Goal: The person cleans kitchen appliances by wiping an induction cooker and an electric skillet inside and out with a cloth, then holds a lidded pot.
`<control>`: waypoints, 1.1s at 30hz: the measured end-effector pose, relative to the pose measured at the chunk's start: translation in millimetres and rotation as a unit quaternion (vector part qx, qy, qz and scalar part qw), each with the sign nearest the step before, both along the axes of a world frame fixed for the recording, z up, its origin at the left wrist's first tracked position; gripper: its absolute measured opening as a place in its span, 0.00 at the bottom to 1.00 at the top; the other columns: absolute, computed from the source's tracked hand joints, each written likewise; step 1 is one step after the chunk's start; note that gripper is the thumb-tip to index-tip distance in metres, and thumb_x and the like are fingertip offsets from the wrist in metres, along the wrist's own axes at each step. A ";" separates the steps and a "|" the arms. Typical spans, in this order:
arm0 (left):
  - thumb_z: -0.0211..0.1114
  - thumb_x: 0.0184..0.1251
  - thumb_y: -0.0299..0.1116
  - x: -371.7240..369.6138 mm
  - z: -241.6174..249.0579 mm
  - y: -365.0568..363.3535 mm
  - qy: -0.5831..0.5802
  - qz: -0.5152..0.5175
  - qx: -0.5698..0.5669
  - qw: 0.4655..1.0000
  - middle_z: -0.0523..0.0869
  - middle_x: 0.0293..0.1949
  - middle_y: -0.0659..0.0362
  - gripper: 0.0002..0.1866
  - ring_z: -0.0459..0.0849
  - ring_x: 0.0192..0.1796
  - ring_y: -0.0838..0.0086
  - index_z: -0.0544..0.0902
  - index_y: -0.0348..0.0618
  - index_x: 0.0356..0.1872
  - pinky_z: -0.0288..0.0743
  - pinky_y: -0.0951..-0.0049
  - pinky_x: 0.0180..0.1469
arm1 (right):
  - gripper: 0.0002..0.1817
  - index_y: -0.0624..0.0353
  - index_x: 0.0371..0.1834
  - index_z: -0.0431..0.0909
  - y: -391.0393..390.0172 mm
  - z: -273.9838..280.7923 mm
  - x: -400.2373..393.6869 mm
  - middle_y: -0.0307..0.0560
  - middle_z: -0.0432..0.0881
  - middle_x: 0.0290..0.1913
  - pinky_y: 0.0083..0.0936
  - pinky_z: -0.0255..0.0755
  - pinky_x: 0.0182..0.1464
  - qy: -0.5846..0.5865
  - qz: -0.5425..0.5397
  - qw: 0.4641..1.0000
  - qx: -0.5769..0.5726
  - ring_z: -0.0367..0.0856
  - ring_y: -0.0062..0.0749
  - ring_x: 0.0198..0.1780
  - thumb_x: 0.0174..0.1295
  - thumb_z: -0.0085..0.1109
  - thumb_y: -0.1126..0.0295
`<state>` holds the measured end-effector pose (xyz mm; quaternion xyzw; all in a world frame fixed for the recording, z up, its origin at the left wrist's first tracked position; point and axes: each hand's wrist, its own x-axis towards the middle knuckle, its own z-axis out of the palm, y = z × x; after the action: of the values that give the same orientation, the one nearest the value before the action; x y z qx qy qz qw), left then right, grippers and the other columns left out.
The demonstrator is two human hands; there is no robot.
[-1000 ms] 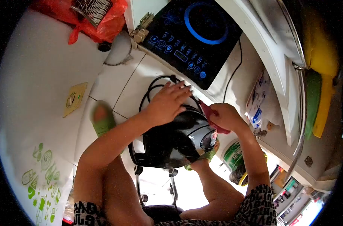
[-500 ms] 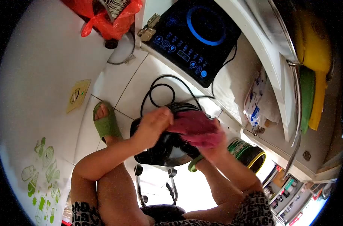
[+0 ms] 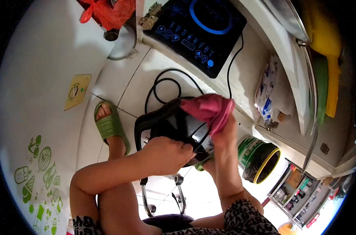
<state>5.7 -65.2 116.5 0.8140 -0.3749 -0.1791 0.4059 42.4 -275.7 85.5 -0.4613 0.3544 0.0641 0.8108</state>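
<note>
A glossy black object (image 3: 172, 125) with a raised rim stands between my knees; its kind is not clear. My right hand (image 3: 223, 127) grips a dark pink cloth (image 3: 209, 109), which lies over the object's far right edge. My left hand (image 3: 168, 156) is closed over its near side, fingers curled round a thin black cord (image 3: 199, 133) that runs up toward the cloth. More black cable (image 3: 154, 89) lies looped on the tiles beyond the object.
An induction cooktop (image 3: 193, 37) with lit blue marks stands ahead. A green bucket (image 3: 250, 150) with a yellow rim sits at right. Left is a white panel (image 3: 48, 109) with a dial. Red plastic bags (image 3: 111, 13) hang at upper left. Green slippers (image 3: 109, 123) are on my feet.
My left hand has come away from the cloth and moved nearer to me, onto the cord. The right hand has carried the cloth up to the object's far edge, uncovering its glossy surface.
</note>
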 end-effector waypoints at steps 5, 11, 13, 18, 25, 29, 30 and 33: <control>0.60 0.65 0.36 2.1 12.9 9.1 0.036 -0.073 -0.023 0.996 0.80 0.17 0.55 0.13 0.83 0.19 0.62 0.76 0.38 0.24 0.76 0.65 0.19 | 0.19 0.65 0.56 0.74 -61.9 -17.1 88.9 0.59 0.82 0.51 0.46 0.74 0.59 0.015 0.007 1.000 -0.015 0.80 0.50 0.53 0.73 0.37 0.65; 0.60 0.64 0.35 11.0 24.1 17.2 0.069 -0.067 -0.097 0.991 0.79 0.18 0.57 0.12 0.81 0.19 0.65 0.77 0.39 0.24 0.74 0.67 0.18 | 0.27 0.69 0.58 0.71 -170.0 -75.3 251.3 0.62 0.80 0.52 0.49 0.73 0.57 -0.129 0.417 0.895 0.097 0.80 0.52 0.52 0.73 0.38 0.55; 0.60 0.65 0.35 18.7 26.3 21.9 0.063 -0.078 -0.094 0.990 0.78 0.18 0.57 0.12 0.81 0.19 0.66 0.77 0.39 0.24 0.75 0.68 0.19 | 0.26 0.69 0.58 0.71 -155.9 -81.9 279.6 0.61 0.80 0.53 0.50 0.73 0.58 -0.055 0.319 0.902 -0.286 0.80 0.52 0.52 0.73 0.38 0.55; 0.60 0.67 0.36 13.4 30.7 39.6 0.075 -0.128 -0.186 0.971 0.74 0.16 0.59 0.15 0.77 0.17 0.69 0.74 0.41 0.22 0.71 0.69 0.17 | 0.25 0.67 0.58 0.71 -147.9 -123.8 323.5 0.61 0.79 0.54 0.52 0.72 0.59 -0.019 0.295 0.783 -0.547 0.79 0.53 0.53 0.72 0.40 0.55; 0.58 0.69 0.35 1.9 22.0 31.9 0.160 -0.036 -0.187 0.969 0.75 0.20 0.57 0.09 0.78 0.21 0.64 0.77 0.41 0.31 0.74 0.67 0.22 | 0.24 0.64 0.58 0.71 -162.3 -102.8 309.4 0.60 0.77 0.56 0.56 0.71 0.60 -0.131 0.211 0.864 -0.438 0.78 0.55 0.54 0.71 0.41 0.55; 0.54 0.73 0.37 3.5 21.2 20.7 0.265 0.130 -0.119 0.948 0.76 0.21 0.50 0.13 0.79 0.23 0.55 0.73 0.39 0.31 0.72 0.61 0.24 | 0.23 0.63 0.58 0.71 -171.4 -58.4 222.2 0.60 0.77 0.58 0.58 0.70 0.60 -0.292 0.260 0.918 0.060 0.77 0.56 0.55 0.71 0.42 0.56; 0.54 0.73 0.37 4.9 22.4 19.6 0.264 0.129 -0.121 0.948 0.76 0.21 0.50 0.13 0.79 0.23 0.55 0.73 0.39 0.31 0.72 0.61 0.24 | 0.23 0.62 0.58 0.71 -169.7 -45.0 188.6 0.60 0.76 0.58 0.59 0.70 0.61 -0.264 0.238 0.930 0.096 0.77 0.57 0.55 0.71 0.42 0.56; 0.52 0.75 0.39 4.5 22.3 12.0 0.346 0.235 -0.132 0.899 0.75 0.22 0.48 0.15 0.79 0.24 0.51 0.71 0.38 0.30 0.69 0.60 0.25 | 0.36 0.61 0.64 0.66 -130.2 12.0 62.9 0.60 0.75 0.59 0.61 0.67 0.62 -0.088 0.157 0.983 -0.023 0.75 0.57 0.59 0.66 0.46 0.41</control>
<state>10.2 -53.2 138.8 0.7043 -0.0290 -0.2980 0.6437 105.4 -406.0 97.4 -0.5334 0.2060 0.1418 0.8080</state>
